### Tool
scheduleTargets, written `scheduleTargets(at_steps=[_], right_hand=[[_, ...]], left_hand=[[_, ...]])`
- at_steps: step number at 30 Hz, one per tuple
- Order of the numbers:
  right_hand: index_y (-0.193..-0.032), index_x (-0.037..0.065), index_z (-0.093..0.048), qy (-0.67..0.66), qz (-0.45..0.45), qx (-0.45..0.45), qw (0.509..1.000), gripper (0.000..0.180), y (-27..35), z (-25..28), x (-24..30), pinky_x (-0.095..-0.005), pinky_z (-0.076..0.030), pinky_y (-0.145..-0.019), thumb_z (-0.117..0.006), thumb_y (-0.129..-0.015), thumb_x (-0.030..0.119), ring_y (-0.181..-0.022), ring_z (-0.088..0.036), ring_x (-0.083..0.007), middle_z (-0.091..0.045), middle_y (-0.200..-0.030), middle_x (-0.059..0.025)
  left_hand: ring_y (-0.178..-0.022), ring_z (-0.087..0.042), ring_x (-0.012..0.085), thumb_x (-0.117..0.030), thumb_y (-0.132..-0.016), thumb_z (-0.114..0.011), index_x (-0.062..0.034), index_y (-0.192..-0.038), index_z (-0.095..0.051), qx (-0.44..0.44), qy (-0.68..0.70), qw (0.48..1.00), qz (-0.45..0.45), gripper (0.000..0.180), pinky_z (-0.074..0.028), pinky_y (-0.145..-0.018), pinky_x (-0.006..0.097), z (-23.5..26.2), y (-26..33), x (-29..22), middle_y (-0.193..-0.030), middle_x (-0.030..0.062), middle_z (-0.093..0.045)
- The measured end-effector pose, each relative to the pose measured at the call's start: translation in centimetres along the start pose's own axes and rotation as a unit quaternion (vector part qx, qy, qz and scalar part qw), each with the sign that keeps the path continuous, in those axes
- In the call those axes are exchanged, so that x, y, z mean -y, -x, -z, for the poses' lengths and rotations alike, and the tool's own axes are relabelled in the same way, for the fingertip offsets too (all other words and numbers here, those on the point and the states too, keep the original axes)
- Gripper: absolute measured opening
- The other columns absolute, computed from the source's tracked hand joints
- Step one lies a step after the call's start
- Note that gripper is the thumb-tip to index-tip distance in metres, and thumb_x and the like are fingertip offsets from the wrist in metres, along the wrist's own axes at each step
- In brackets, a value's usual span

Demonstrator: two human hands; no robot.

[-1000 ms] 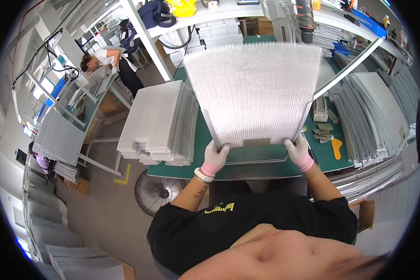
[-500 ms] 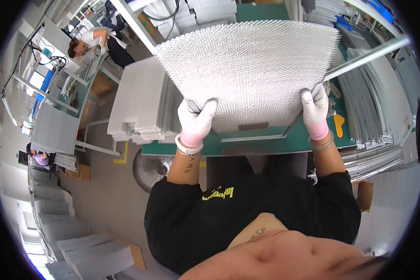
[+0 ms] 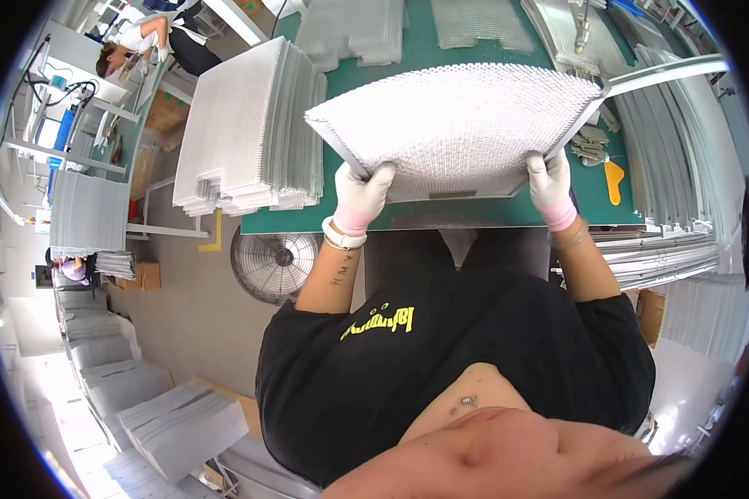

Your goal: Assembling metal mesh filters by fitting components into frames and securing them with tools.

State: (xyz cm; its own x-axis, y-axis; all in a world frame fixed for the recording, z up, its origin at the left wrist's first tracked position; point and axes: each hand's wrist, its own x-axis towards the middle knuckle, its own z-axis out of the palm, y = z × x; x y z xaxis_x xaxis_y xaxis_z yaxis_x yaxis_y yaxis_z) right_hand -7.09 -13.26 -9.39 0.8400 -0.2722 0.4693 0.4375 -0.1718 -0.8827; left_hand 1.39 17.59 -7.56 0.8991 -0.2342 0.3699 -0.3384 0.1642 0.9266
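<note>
A silvery mesh panel (image 3: 453,125) with a metal frame along its sides is held up in front of me, tilted above a green worktable (image 3: 429,219). My left hand (image 3: 363,198), in a white glove with a pink cuff, grips the left frame rail, thumb on the mesh side. In a matching glove, my right hand (image 3: 551,190) grips the right rail the same way. The fingers behind the panel are partly hidden. A small dark rectangle shows near the panel's lower edge. To the right of my right hand lies a yellow-handled scraper (image 3: 614,181) beside small metal pieces (image 3: 591,145).
Left of the panel stands a tall stack of mesh sheets (image 3: 229,125). More mesh sheets (image 3: 349,29) lie at the table's far side. Long metal frame bars (image 3: 670,154) are piled at the right. A floor fan (image 3: 276,259) stands below left. Another person (image 3: 162,37) works far left.
The panel has come lower and tilted flatter, its far edge nearer me, uncovering mesh sheets on the table beyond. Both hands keep hold of it. The whole view has shifted.
</note>
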Motion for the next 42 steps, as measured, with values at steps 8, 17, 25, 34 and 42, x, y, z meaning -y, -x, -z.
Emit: scheduleTargets(at_steps=[8, 17, 25, 34, 42], right_hand=[[-0.137, -0.003, -0.047, -0.039, -0.050, 0.098, 0.993, 0.048, -3.3, 2.6, 5.2, -0.0336, -0.041, -0.106, -0.063, -0.095, 0.013, -0.120, -0.055, -0.0166, -0.059, -0.131, -0.0098], [-0.105, 0.001, -0.057, 0.023, 0.098, -0.026, 0.995, 0.034, -5.5, 2.1, 10.3, -0.0314, -0.050, -0.078, -0.060, -0.100, 0.034, -0.087, -0.061, -0.0161, -0.065, -0.096, -0.0111], [-0.094, 0.011, -0.052, -0.103, 0.327, 0.301, 0.890, 0.027, 1.2, 4.4, 11.7, -0.0332, -0.046, -0.059, -0.044, -0.105, 0.035, -0.074, -0.062, -0.0182, -0.064, -0.086, -0.0068], [-0.050, 0.012, -0.034, -0.122, 0.319, 0.346, 0.874, 0.024, 1.8, 3.5, 13.2, -0.0272, -0.033, -0.036, -0.058, -0.048, 0.016, -0.048, -0.056, -0.0172, -0.062, -0.069, -0.0115], [-0.055, 0.010, -0.039, -0.103, 0.343, 0.182, 0.916, 0.026, 5.0, 3.0, 11.6, -0.0301, -0.043, -0.047, -0.065, -0.055, 0.011, -0.060, -0.062, -0.0202, -0.066, -0.084, -0.0132]], left_hand=[[-0.091, -0.062, 0.0103, -0.007, -0.085, -0.073, 0.0032, -0.116, -0.064, 0.092, -0.028, 0.995, 0.028, 0.034, -0.051, -0.080, 0.025, 1.3, -3.2, -5.5, -0.109, 0.0052, -0.069], [-0.078, -0.064, 0.0205, -0.002, -0.081, -0.060, 0.0040, -0.084, -0.069, 0.038, -0.041, 0.970, -0.235, 0.011, -0.050, -0.071, 0.031, -1.9, -2.7, -10.8, -0.087, 0.0117, -0.069], [-0.121, -0.057, 0.0346, -0.025, -0.086, -0.068, -0.0064, -0.132, -0.059, 0.519, -0.189, 0.832, -0.054, 0.050, -0.043, -0.105, 0.046, 2.1, 0.7, -4.3, -0.133, 0.0159, -0.059], [-0.112, -0.057, 0.0310, -0.012, -0.085, -0.064, -0.0122, -0.127, -0.063, 0.479, -0.373, 0.795, -0.014, 0.042, -0.043, -0.100, 0.043, 3.8, 0.3, 1.2, -0.116, 0.0108, -0.063], [-0.099, -0.062, 0.0316, -0.012, -0.087, -0.050, -0.0049, -0.120, -0.064, 0.507, -0.470, 0.721, 0.048, 0.037, -0.048, -0.091, 0.044, 1.8, -3.3, -0.1, -0.092, 0.0141, -0.068]])
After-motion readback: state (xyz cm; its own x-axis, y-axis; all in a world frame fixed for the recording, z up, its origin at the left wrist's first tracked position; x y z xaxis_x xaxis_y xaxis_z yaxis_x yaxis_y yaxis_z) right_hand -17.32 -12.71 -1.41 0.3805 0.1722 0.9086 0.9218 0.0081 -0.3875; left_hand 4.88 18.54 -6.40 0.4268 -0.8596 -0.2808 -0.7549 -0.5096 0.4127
